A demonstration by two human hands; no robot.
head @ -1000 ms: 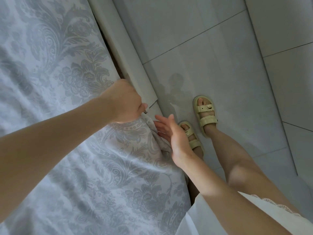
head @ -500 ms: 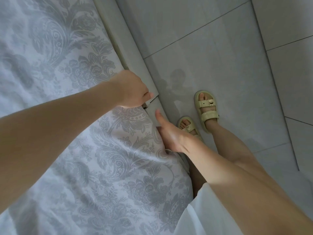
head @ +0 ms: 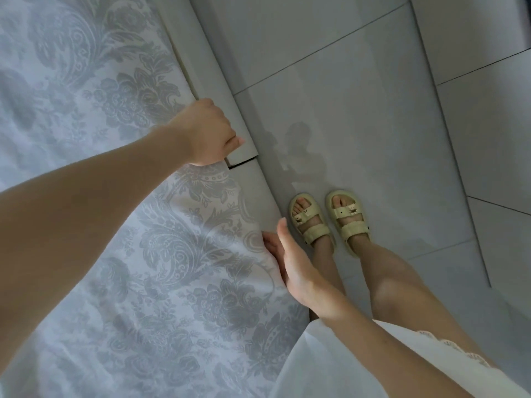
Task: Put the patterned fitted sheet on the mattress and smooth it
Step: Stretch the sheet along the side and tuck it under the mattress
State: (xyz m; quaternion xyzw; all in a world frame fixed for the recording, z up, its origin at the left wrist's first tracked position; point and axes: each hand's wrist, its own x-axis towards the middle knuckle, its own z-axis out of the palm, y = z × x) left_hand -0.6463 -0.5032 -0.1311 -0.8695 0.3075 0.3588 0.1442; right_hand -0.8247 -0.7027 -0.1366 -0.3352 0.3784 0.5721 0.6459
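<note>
Bed (head: 218,81) takes left half of view, only pale side rail bare. Sheet (head: 143,254), grey floral pattern, spread flat over top up to side edge; both ends cut off by frame. Left hand (head: 205,133) clenched on sheet edge where it meets rail, fingertips hidden under fist. Right hand (head: 293,262) flat, fingers straight, lying against sheet's side nearer body; lower fingers partly hidden behind fold. Pale tiled floor (head: 373,110) beyond. Sandals (head: 310,222) on both feet, close to rail. White dress (head: 330,363) cut off at bottom.
</note>
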